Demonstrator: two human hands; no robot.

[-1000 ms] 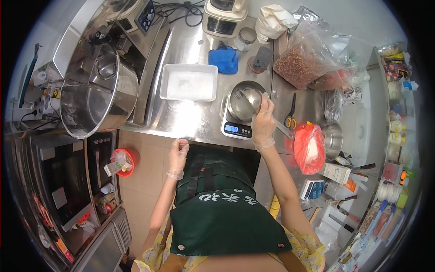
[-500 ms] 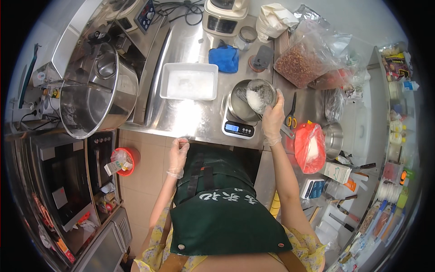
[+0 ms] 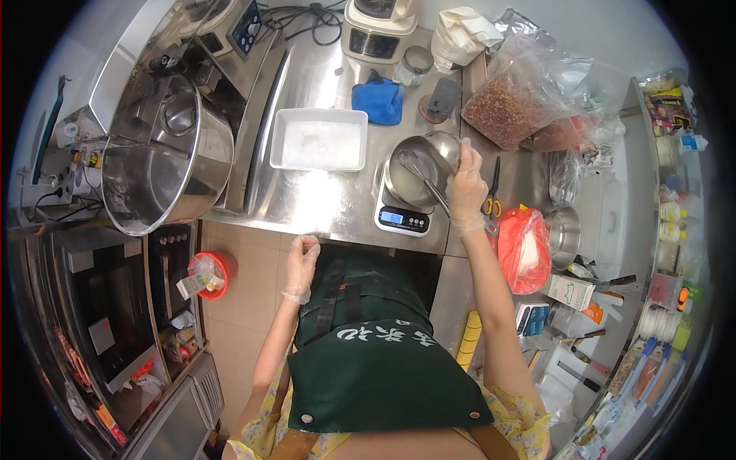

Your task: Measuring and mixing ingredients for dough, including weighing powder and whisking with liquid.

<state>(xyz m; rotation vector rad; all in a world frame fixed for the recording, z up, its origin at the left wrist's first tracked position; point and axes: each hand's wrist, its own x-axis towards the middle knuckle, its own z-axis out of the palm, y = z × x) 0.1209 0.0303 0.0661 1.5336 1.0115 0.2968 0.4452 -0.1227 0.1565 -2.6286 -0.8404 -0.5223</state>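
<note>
Stretching across the upper middle of the frame, our shiny steel tabletop [image 3: 307, 201] carries a white rectangular tray [image 3: 320, 113], a blue cloth [image 3: 377, 101] and a glass jar [image 3: 415, 64]. At its top edge we see a cream appliance [image 3: 379, 37], and toward the upper right a clear bag of reddish-brown bits [image 3: 502, 113]. A large steel vat [image 3: 213, 146] fills the upper left; below it, a red bucket [image 3: 228, 268] sits on the tiled floor [image 3: 253, 330]. Packed shelves [image 3: 650, 222] curve down the right side.

Just right of centre, we have a metal bowl [image 3: 395, 184] on a white scale [image 3: 402, 221] near the tabletop's front edge. The whisk [image 3: 415, 164] leans in that bowl, its long axis running diagonally: wires toward the upper left, handle toward the lower right, below our right hand [image 3: 464, 184]. With that hand, gloved in clear plastic, we grip the right side of a small metal bowl [image 3: 443, 149], tipped over the larger bowl's upper right. Our gloved left hand [image 3: 303, 262] is curled near the tabletop's front edge, left of centre; we cannot tell whether its fingers hold anything.
</note>
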